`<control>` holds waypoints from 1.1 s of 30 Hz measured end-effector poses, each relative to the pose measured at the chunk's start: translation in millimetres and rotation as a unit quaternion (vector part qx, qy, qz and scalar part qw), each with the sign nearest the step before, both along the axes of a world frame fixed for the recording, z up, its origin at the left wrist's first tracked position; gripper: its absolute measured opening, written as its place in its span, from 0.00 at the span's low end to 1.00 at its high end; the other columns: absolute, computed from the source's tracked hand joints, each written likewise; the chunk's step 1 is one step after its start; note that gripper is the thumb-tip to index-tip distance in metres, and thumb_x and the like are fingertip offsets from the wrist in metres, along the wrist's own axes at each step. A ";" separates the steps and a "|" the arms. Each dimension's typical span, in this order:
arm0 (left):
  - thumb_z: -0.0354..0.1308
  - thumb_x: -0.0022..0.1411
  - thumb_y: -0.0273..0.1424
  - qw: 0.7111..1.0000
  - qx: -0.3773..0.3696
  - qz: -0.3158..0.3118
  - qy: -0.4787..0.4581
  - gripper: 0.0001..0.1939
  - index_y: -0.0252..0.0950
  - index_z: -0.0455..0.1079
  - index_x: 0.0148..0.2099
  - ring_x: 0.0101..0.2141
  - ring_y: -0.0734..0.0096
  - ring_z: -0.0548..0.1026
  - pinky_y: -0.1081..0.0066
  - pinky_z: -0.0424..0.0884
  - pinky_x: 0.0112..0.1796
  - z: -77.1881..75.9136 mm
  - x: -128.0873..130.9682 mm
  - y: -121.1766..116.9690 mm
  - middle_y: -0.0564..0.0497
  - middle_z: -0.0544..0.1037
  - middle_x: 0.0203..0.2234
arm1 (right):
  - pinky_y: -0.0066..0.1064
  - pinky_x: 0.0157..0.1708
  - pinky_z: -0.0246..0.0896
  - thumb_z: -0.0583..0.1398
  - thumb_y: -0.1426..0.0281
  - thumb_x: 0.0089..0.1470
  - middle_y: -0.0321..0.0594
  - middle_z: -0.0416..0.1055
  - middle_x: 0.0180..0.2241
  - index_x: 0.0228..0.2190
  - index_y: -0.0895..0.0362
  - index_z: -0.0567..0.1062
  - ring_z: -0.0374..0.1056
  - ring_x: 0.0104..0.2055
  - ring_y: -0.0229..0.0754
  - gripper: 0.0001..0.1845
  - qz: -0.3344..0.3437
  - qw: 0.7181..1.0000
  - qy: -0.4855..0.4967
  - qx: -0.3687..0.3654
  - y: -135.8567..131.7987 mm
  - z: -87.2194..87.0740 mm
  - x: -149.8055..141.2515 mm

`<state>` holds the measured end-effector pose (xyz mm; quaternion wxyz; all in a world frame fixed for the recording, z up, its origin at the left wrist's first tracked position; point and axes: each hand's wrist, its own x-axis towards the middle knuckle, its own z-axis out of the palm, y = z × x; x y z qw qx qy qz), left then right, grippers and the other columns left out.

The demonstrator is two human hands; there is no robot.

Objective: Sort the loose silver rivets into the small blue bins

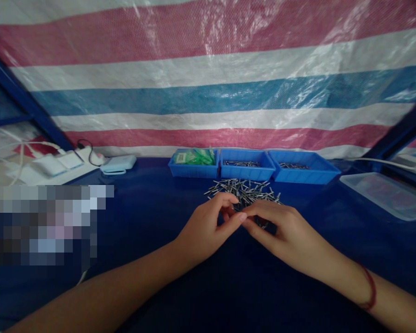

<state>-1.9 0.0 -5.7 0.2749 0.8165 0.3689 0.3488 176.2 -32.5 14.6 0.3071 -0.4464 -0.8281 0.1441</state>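
A loose pile of thin silver metal pins, which look like blind rivets (pixel 241 187), lies on the dark blue tabletop in front of the blue bins. My left hand (pixel 208 224) is at the pile's near edge, its fingers curled and its thumb tip reaching to my right fingertips. My right hand (pixel 280 226) meets it there with thumb and index finger pinched together. Whatever sits between the fingertips is too small and too covered to make out. Both hands hide the near part of the pile.
Behind the pile stand a blue bin (pixel 194 171) with green packets and two bins with metal pins, the middle bin (pixel 247 173) and the right bin (pixel 301 175). A translucent lid or tray (pixel 384 196) lies right. Left are a power strip (pixel 60 164) and a light-blue case (pixel 118 164).
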 end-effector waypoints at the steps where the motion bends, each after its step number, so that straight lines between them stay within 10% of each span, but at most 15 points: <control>1: 0.54 0.61 0.34 1.000 -0.014 -0.003 -0.009 0.09 0.37 0.63 0.44 0.30 0.73 0.71 0.73 0.67 0.33 1.0 0.0 0.1 0.54 0.74 0.30 | 0.30 0.31 0.63 0.55 0.71 0.56 0.37 0.73 0.28 0.29 0.55 0.73 0.68 0.30 0.36 0.08 -0.001 1.000 0.013 -0.006 -0.2 -0.4 -0.9; 33: 0.53 0.62 0.29 0.999 -0.011 0.010 -0.041 0.04 0.36 0.68 0.38 0.30 0.75 0.72 0.75 0.66 0.32 4.8 -0.1 0.5 0.53 0.74 0.30 | 0.29 0.29 0.64 0.55 0.70 0.55 0.36 0.73 0.29 0.30 0.54 0.71 0.69 0.29 0.38 0.05 -0.052 0.995 0.072 -0.046 3.0 -7.1 -0.9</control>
